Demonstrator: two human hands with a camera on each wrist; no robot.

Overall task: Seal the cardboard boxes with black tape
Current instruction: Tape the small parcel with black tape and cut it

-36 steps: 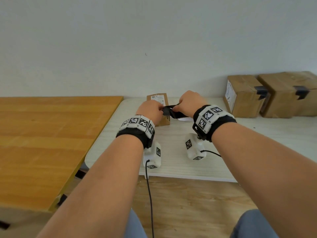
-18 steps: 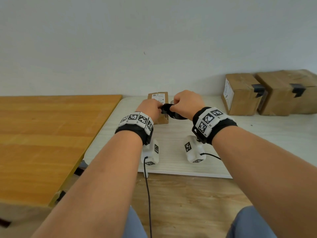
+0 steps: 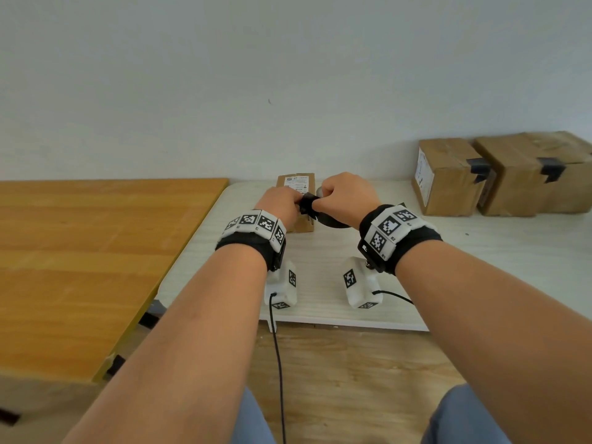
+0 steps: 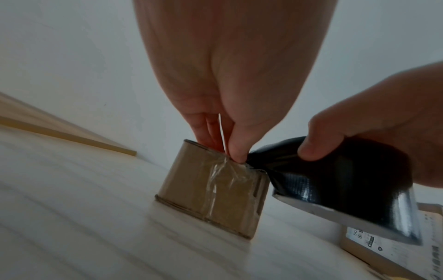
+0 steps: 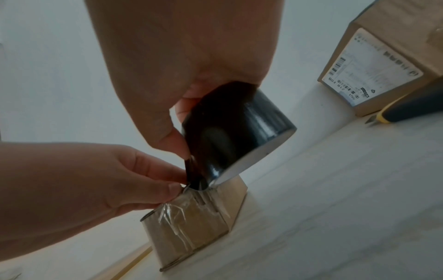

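A small cardboard box (image 3: 296, 219) with a white label and clear tape on its side (image 4: 210, 189) stands on the white table (image 3: 480, 267). Just above its top edge, my left hand (image 4: 231, 151) pinches the free end of the black tape (image 4: 254, 161). My right hand (image 3: 344, 197) grips the black tape roll (image 5: 235, 128), thumb on its outer face, and holds it tilted right beside my left fingers. The roll (image 4: 335, 180) hangs over the box's right edge. Only a short strip runs between the hands.
Two larger cardboard boxes (image 3: 448, 177) (image 3: 528, 174) with black tape on their edges stand at the back right against the wall. A yellow and black utility knife (image 5: 407, 108) lies beside the nearer one. A wooden table (image 3: 80, 267) adjoins on the left.
My hands have drawn closer together over the small box. The roll has come up against my left fingers, and the strip between the hands is shorter.
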